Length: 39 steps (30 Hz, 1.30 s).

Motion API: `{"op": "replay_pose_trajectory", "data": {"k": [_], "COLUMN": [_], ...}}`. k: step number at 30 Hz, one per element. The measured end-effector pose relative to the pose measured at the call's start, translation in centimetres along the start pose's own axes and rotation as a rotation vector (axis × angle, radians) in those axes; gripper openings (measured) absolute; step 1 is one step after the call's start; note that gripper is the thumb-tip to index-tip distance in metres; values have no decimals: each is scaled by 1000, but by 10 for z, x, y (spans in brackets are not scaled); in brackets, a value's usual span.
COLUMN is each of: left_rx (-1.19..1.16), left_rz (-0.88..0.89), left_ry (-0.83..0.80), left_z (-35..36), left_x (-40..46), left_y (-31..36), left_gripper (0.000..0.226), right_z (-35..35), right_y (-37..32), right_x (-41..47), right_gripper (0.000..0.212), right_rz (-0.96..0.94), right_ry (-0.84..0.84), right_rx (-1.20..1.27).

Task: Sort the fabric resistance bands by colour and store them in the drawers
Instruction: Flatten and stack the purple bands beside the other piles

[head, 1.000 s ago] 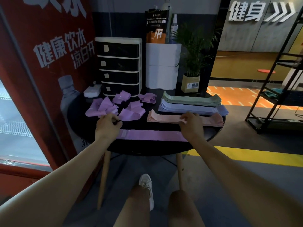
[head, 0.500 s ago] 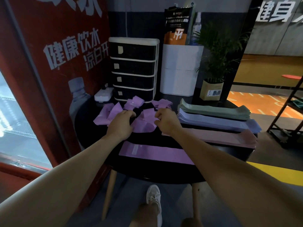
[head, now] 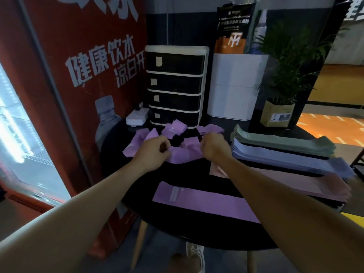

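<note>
Now both hands gather one crumpled purple band (head: 184, 153) just in front of the drawer unit (head: 175, 85).
Left hand (head: 152, 149) and right hand (head: 213, 147) curl round its two ends; best pulled taut sideways to flatten it, long axis running left-right like the flat purple band (head: 201, 201) nearer the person, well forward of the drawers.
</note>
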<state>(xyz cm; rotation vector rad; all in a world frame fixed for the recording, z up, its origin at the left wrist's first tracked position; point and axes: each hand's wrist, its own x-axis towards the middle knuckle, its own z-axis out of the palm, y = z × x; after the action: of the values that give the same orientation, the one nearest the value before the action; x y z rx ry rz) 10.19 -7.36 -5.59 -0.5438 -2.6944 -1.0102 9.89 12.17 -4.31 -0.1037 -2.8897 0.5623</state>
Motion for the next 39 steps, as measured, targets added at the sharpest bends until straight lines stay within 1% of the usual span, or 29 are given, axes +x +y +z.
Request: {"op": "replay_pose_trajectory", "data": {"k": [2,4,5,7,9,11,13,16,19,22,24,25,30,33,36,39], "left_rx": [-55,-76,-102,-192,-277,-341,-403,-419,-429,-336,-292,-308,-421,-509,-615,-706], "left_rz": [3,17,26,43,45,30,-3,-9,22,97,127,122,111,89,46,7], "left_ry": [-69,-157,-175,-132,-30,40,72,120,197,284,320,331,341,281,210,151], "left_z": [-7,-14,-16,-20,-21,-22,-21,-19,-21,-32,-42,-48,-77,-94,-107,-117], "left_x": [-2,-4,-4,-3,2,9,15,23,31,36,39,39,42,40,37,30], "left_y": [8,18,22,32,43,54,63,73,81,86,88,90,105,119,131,138], "left_gripper": [21,21,21,21,23,30,37,40,23,6,6,7,7,13,22,23], "right_z": [-18,-37,-46,-61,-72,-82,-90,-102,-113,-124,-129,-131,-142,-154,-168,-179], "right_y": [-2,-9,-13,-23,-31,-38,-42,-47,-47,-43,-40,-39,-41,-49,-56,-60], "right_x": [6,10,10,8,2,-4,-7,-10,-9,-9,-8,-7,-8,-12,-21,-30], "right_gripper": [25,24,24,23,22,22,20,18,18,14,13,14,22,25,24,24], "right_rz": [-4,9,1,-29,-77,-138,-177,-179,-172,-190,-189,-184,-202,-252,-299,-320], "right_ry": [63,137,165,179,148,137,127,102,104,150,176,185,171,141,96,76], "right_rx": [150,410,515,640,706,719,736,842,930,954,953,944,956,945,926,950]}}
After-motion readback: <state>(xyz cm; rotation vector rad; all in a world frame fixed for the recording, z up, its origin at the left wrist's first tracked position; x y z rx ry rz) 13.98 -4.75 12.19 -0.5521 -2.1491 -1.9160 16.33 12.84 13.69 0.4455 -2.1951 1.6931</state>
